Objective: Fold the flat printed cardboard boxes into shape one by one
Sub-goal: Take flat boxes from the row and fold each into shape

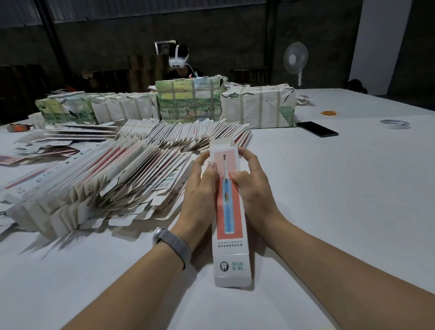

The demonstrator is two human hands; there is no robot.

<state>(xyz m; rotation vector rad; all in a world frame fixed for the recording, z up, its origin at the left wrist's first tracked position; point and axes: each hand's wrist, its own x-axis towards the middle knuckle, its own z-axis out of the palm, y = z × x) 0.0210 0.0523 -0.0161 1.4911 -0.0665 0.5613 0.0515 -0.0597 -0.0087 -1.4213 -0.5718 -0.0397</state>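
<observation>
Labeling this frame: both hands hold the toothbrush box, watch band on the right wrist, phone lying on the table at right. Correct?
One error: in the head view the watch band is on the left wrist. Both the left hand and right hand hold the toothbrush box; the phone lies at right.

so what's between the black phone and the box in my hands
In the head view, only bare white table lies between the black phone and the toothbrush box, which the left hand and right hand grip from either side.
</observation>
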